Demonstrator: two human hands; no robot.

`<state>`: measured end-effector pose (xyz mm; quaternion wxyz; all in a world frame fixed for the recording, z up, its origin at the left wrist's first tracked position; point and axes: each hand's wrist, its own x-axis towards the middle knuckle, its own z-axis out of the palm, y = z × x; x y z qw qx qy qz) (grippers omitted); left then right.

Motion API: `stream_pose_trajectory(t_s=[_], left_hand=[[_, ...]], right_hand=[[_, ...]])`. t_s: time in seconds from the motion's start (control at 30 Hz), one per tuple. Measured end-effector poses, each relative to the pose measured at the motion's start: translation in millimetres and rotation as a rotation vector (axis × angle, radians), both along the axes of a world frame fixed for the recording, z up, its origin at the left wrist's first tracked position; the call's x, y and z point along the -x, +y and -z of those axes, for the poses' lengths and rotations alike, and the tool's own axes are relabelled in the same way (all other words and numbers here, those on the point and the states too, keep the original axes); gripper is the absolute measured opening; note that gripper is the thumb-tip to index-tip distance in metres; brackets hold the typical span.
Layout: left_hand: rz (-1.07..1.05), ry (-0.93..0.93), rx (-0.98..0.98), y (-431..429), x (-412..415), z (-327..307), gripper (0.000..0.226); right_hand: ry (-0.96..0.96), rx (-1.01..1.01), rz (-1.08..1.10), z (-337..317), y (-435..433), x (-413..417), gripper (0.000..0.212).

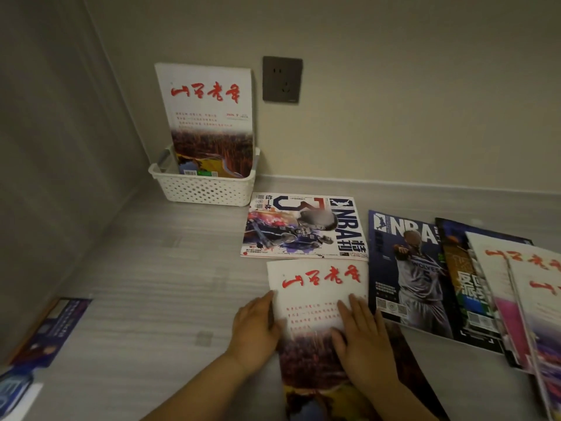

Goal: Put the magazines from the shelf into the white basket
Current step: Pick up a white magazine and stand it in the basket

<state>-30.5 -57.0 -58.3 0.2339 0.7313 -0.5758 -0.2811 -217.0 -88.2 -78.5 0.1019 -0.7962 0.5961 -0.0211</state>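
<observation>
A white perforated basket (pixel 203 189) stands in the back left corner with a white magazine with red lettering (pixel 209 117) upright in it, leaning on the wall. Another magazine of the same kind (pixel 315 287) lies flat on the grey shelf in front of me. My left hand (pixel 255 329) grips its left edge, fingers curled under the edge. My right hand (pixel 364 338) lies flat on its cover with straight fingers. Behind it lies a white NBA magazine (pixel 303 229). To the right is a fan of several magazines, the nearest a dark blue NBA issue (pixel 409 268).
A dark wall socket (pixel 282 79) sits on the back wall right of the basket. A blue printed sheet (pixel 51 329) leans along the left wall near the front. The grey shelf (pixel 167 284) shows bare surface between basket and hands.
</observation>
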Motion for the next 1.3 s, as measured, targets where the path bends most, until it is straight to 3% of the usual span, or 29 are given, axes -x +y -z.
stream_pose_trajectory(t_s=[0.07,0.2,0.3,0.53,0.63,0.77,0.93,1.2,1.3], left_hand=[[-0.117,0.14,-0.048,-2.3,12.0,-4.1,0.045],[-0.339,0.641,-0.068,-3.7,21.2,-25.4,0.029],[-0.511,0.758,-0.051,-3.1,21.2,-36.9,0.038],[-0.51,0.792,0.002,8.1,35.0,-43.0,0.045],[-0.522,0.827,-0.062,8.1,34.6,-43.3,0.046],[-0.363,0.594,-0.193,12.5,43.3,-40.1,0.039],[-0.407,0.478,-0.069,16.1,51.3,-40.5,0.035],[-0.442,0.548,0.101,35.4,26.4,-58.9,0.035],[-0.443,0.553,0.217,44.8,8.7,-71.5,0.032]], right_hand=[[-0.012,-0.019,-0.017,0.0,3.5,0.1,0.058],[-0.044,-0.03,-0.058,0.1,2.7,4.9,0.059],[-0.045,-0.03,-0.087,2.1,3.5,8.0,0.059],[-0.051,-0.039,-0.11,3.2,3.5,12.3,0.059],[-0.054,-0.036,-0.119,2.6,4.0,12.3,0.058],[-0.062,-0.024,-0.143,1.1,3.8,13.0,0.057],[-0.116,-0.044,-0.153,-1.6,5.9,16.3,0.055],[-0.47,-0.126,0.005,-22.2,-0.2,22.0,0.06],[-0.729,-0.168,0.108,-32.7,-9.7,12.2,0.058]])
